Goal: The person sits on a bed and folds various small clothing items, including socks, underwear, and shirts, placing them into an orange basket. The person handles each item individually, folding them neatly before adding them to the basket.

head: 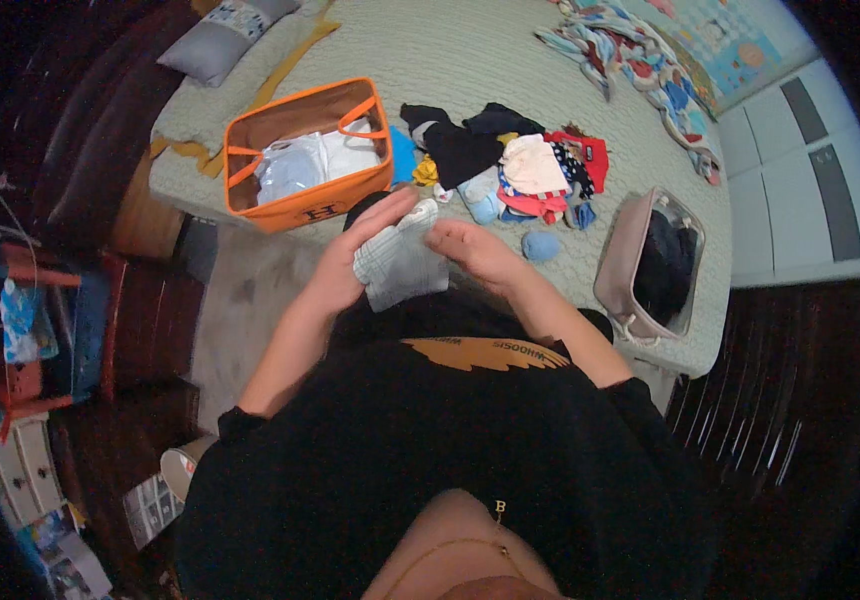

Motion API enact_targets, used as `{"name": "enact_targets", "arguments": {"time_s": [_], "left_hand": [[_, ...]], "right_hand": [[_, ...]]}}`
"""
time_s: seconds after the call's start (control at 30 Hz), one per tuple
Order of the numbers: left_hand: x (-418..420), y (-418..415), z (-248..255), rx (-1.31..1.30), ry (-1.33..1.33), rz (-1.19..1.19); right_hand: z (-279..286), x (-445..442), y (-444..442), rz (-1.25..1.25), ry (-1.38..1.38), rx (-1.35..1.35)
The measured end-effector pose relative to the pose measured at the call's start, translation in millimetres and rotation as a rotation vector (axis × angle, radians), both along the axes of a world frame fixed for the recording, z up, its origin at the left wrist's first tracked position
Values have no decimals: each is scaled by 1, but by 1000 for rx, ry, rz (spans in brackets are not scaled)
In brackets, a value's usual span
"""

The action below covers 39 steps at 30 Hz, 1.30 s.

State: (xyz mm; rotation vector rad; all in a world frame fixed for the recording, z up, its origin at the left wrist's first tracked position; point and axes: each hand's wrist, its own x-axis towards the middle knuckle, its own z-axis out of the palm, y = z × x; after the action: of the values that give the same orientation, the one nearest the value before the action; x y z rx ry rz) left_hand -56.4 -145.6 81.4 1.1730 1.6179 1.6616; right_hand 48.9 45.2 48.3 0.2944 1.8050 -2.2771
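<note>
A small light cloth garment with faint check lines is in front of my body, above my lap. My left hand grips it along its left side, fingers stretched up its edge. At its right edge is my right hand, fingers bent together and slightly blurred; whether they pinch the cloth I cannot tell. Just beyond my hands, a heap of clothes lies on the bed, with a black garment, a pale pink folded garment and a red garment. A rolled blue cloth bundle sits nearer my right hand.
An orange fabric basket holding white and pale items stands on the bed to the left. At the right is a beige basket with dark clothes. A crumpled patterned blanket and a grey pillow lie farther back.
</note>
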Motion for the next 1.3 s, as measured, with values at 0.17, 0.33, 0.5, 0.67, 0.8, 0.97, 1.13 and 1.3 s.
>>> {"name": "enact_targets", "arguments": {"time_s": [0.17, 0.33, 0.5, 0.67, 0.8, 0.97, 1.13, 1.3], "left_hand": [[11, -4, 8, -31, 148, -18], [16, -3, 5, -82, 153, -38], [21, -5, -2, -95, -28, -10], [16, -12, -17, -387, -292, -10], [6, -16, -33, -264, -734, -96], [13, -21, -42, -92, -1263, 20], [-11, -9, -49, -302, -755, 68], [-102, -22, -19, 63, -741, 377]], "right_hand": [[11, 11, -9, 21, 0, -315], [14, 15, -4, -13, 58, -90], [20, 16, -13, -324, 373, 280], [24, 17, -2, -111, 663, 885], [31, 19, -8, -53, 176, 692], [16, 9, -3, -143, 142, 704], [-11, 2, 0, -294, 96, 412], [-24, 7, 26, -363, 148, 116]]}}
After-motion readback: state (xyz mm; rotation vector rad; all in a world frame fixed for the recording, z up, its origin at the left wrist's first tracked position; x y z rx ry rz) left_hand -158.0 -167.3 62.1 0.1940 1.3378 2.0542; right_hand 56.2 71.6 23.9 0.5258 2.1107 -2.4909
